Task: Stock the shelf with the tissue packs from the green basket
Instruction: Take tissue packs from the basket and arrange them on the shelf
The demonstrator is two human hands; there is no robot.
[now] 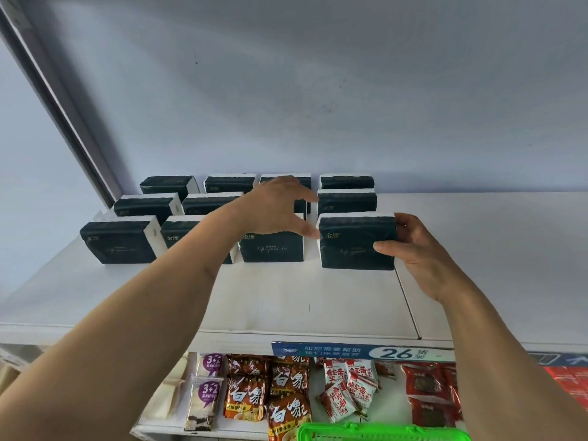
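White shelf (286,297): right hand (423,256) fingers grip the front tissue pack (356,243); left hand (273,208) fingers spread wide.

Twelve dark tissue packs (356,241) stand on the shelf (286,300), with one green basket (381,432) below and two hands (276,208) raised.
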